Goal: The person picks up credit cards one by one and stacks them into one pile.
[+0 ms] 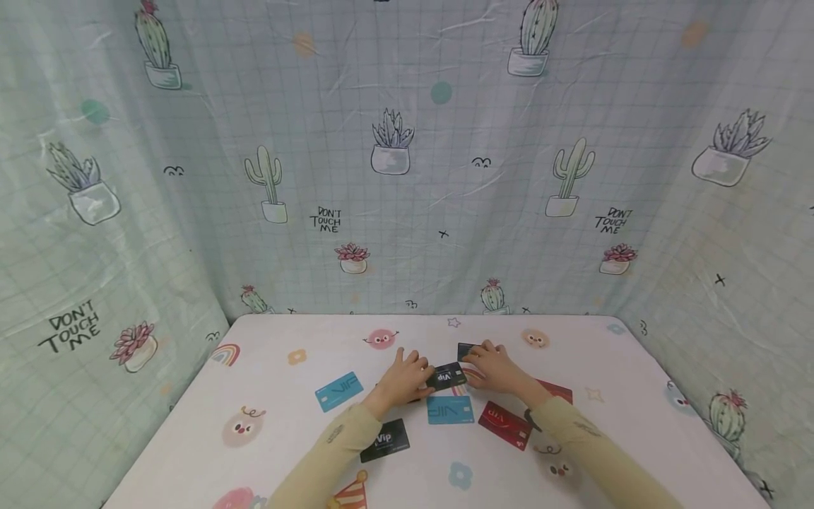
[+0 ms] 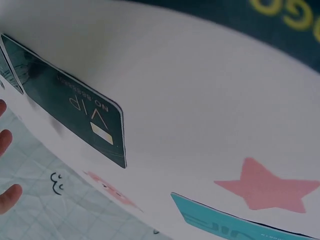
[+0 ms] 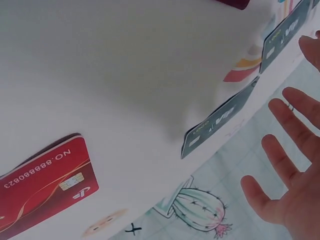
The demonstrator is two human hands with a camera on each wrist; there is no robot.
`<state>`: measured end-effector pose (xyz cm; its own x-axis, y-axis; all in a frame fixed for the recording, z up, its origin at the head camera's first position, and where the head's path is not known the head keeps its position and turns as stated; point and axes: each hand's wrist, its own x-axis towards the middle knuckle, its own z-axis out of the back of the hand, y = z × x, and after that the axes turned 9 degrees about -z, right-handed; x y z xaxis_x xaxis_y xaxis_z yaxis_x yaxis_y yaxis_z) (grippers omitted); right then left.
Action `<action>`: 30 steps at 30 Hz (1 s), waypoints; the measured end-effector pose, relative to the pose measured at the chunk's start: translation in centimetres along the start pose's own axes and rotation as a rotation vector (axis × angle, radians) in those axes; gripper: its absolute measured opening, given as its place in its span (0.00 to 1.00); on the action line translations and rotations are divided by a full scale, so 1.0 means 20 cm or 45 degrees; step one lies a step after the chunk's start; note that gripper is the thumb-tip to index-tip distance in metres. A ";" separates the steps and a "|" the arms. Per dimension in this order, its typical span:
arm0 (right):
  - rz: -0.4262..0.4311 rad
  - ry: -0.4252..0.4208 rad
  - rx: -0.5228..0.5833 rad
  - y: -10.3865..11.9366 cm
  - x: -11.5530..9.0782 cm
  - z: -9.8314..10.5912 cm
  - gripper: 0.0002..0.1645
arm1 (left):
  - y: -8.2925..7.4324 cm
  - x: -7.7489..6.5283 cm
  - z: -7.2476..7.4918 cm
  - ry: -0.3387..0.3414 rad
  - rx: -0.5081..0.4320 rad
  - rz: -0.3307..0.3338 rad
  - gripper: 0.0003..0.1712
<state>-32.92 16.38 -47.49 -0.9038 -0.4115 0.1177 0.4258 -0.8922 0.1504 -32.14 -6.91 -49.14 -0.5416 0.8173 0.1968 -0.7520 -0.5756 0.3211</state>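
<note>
My left hand (image 1: 403, 378) is over the left end of a black VIP card (image 1: 448, 377) near the table's middle; a dark edge, perhaps another card, shows under the palm. Its fingertips (image 2: 9, 197) appear at the left edge of the left wrist view, beside a black card (image 2: 80, 102). My right hand (image 1: 497, 369) hovers by a second black card (image 1: 467, 349) farther back, partly covering it. In the right wrist view the right hand's fingers are spread, apart from two black cards (image 3: 220, 118) standing end to end in a slanted line.
Blue cards lie at left (image 1: 339, 392) and centre (image 1: 450, 410). A red card (image 1: 505, 425) is right of centre; another red card (image 1: 559, 391) is partly behind the right forearm. A black card (image 1: 389, 440) sits by the left sleeve. A patterned curtain (image 1: 432, 191) surrounds the white table (image 1: 280, 424).
</note>
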 end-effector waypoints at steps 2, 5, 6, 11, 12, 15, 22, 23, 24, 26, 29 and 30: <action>0.027 0.015 -0.010 0.00 0.01 -0.01 0.24 | 0.00 0.01 -0.01 0.032 -0.008 0.014 0.22; 0.047 0.049 -0.032 0.00 0.02 -0.02 0.24 | 0.00 0.02 -0.02 0.080 -0.029 0.042 0.25; 0.054 0.057 -0.040 0.00 0.02 -0.02 0.25 | 0.00 0.02 -0.02 0.100 -0.039 0.054 0.26; 0.075 0.079 -0.083 0.01 0.05 -0.04 0.28 | 0.00 0.05 -0.04 0.153 -0.076 0.074 0.27; 0.077 0.084 -0.098 0.01 0.05 -0.05 0.29 | 0.00 0.05 -0.04 0.156 -0.070 0.069 0.27; 0.081 0.107 -0.122 0.02 0.06 -0.06 0.30 | 0.00 0.06 -0.04 0.162 -0.042 0.051 0.29; 0.080 0.136 -0.101 0.02 0.09 -0.08 0.29 | 0.01 0.09 -0.06 0.219 -0.034 0.077 0.32; 0.084 0.132 -0.104 0.02 0.09 -0.09 0.28 | 0.02 0.09 -0.06 0.223 -0.033 0.081 0.32; 0.090 0.126 -0.112 0.01 0.09 -0.09 0.28 | 0.02 0.09 -0.07 0.227 -0.032 0.081 0.32; 0.103 0.116 -0.123 0.01 0.10 -0.09 0.27 | 0.02 0.09 -0.07 0.226 -0.038 0.079 0.32; 0.109 0.108 -0.126 0.01 0.10 -0.10 0.27 | 0.02 0.10 -0.07 0.220 -0.038 0.066 0.32; 0.110 0.107 -0.128 0.01 0.10 -0.10 0.27 | 0.02 0.10 -0.07 0.218 -0.038 0.064 0.32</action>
<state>-34.71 14.97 -49.10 -0.8663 -0.4976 0.0430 0.4993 -0.8653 0.0440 -34.01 -5.60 -49.98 -0.6331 0.7725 0.0504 -0.7318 -0.6184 0.2865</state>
